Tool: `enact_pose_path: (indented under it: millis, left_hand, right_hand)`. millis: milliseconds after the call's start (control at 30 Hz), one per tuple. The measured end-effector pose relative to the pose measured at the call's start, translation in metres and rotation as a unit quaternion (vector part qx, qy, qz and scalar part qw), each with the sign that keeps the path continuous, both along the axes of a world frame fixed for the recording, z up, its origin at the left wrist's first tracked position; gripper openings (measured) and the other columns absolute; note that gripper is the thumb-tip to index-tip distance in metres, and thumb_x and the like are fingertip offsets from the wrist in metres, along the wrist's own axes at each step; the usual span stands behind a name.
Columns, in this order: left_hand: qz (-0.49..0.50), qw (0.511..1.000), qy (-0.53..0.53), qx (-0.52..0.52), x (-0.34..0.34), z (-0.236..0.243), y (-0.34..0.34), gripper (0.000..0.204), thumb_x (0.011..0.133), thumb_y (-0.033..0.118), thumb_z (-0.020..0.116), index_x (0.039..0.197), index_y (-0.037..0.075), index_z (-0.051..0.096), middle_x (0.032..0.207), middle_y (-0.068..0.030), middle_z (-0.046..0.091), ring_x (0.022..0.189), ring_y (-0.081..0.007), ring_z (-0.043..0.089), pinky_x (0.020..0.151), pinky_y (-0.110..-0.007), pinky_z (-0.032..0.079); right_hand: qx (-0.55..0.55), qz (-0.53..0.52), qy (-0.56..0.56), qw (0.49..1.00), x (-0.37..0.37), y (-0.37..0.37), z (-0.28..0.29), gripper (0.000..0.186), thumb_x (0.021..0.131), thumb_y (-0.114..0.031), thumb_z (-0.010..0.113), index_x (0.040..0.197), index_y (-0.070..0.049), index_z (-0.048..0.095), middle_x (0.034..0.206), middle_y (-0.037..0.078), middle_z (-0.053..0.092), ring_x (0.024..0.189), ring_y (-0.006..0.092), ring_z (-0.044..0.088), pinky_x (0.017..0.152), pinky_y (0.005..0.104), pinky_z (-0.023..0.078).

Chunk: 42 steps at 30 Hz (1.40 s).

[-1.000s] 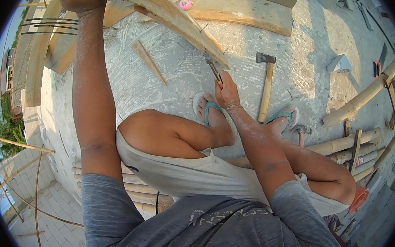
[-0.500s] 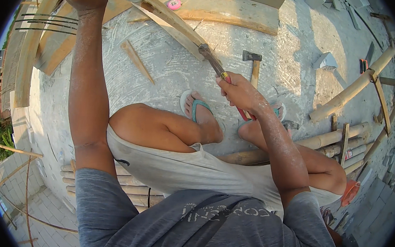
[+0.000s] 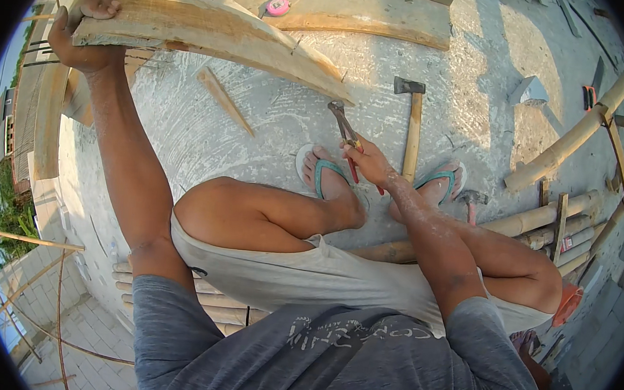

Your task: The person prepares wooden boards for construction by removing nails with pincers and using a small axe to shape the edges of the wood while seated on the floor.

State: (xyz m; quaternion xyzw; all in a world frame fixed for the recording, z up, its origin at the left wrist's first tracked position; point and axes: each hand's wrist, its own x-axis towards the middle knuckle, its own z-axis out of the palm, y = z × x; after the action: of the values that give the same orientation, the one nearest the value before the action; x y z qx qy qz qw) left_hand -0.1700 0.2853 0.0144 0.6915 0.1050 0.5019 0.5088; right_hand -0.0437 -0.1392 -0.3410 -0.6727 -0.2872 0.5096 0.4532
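Right hand (image 3: 368, 160), centre, is closed around pincers (image 3: 345, 129), their head above it; a plank (image 3: 200, 31) is gripped by the left hand (image 3: 81, 52), upper left; pale shirt lettering (image 3: 313, 333) is seen.

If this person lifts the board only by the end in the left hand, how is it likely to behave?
The board should be fairly stiff, as it looks like solid wood. It may feel heavy toward the far end, because the left hand grips only one end. The nail-like spikes on its edge might catch on things.
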Motion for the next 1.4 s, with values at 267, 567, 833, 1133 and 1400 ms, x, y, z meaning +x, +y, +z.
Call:
enact_pose_path:
  millis: [267,567,833,1133,1400]
  left_hand:
    - [-0.268,0.958,-0.051,-0.091,-0.025,0.006,-0.009,0.054,0.091,0.046,0.037,0.054,0.008,0.047,0.062,-0.0125,0.047,0.093,-0.0303,0.049,0.103,-0.044,0.034]
    - [-0.134,0.987,-0.082,-0.024,0.022,0.012,-0.018,0.052,0.093,0.044,0.033,0.057,0.008,0.039,0.058,-0.0109,0.041,0.067,-0.0250,0.046,0.075,-0.038,0.040]
    - [-0.146,0.986,-0.084,-0.004,0.034,0.010,-0.038,0.057,0.093,0.050,0.029,0.056,0.008,0.041,0.060,-0.0108,0.046,0.067,-0.0232,0.046,0.074,-0.036,0.039]
    - [-0.176,0.982,-0.057,-0.035,0.024,0.018,-0.032,0.056,0.090,0.051,0.032,0.056,0.008,0.044,0.062,-0.0117,0.048,0.067,-0.0231,0.047,0.074,-0.035,0.039]
    - [-0.177,0.984,-0.026,-0.010,0.019,0.016,-0.042,0.054,0.086,0.051,0.034,0.057,0.007,0.043,0.063,-0.0130,0.049,0.069,-0.0243,0.049,0.082,-0.037,0.041]
  right_hand:
    - [-0.086,0.096,0.006,0.992,0.020,-0.009,0.035,0.030,0.103,-0.027,0.056,0.121,-0.004,0.061,0.096,0.004,0.066,0.082,0.0139,0.063,0.077,0.0309,0.053]
    - [0.089,-0.208,-0.248,0.942,0.030,0.034,0.147,0.044,0.085,-0.019,0.067,0.123,-0.001,0.053,0.083,0.016,0.058,0.080,0.0363,0.063,0.075,0.0442,0.051]
    - [0.092,-0.221,-0.249,0.939,0.043,0.035,0.163,0.023,0.084,-0.014,0.066,0.101,-0.003,0.054,0.068,0.011,0.056,0.062,0.0247,0.058,0.063,0.0407,0.048]
    - [0.054,-0.092,-0.234,0.966,0.044,0.074,0.147,0.021,0.083,-0.012,0.063,0.088,-0.002,0.045,0.072,0.014,0.055,0.064,0.0236,0.055,0.064,0.0386,0.046]
    - [0.028,-0.019,-0.224,0.974,0.041,0.070,0.097,0.015,0.086,-0.012,0.060,0.086,-0.002,0.049,0.072,0.014,0.053,0.069,0.0227,0.054,0.069,0.0410,0.047]
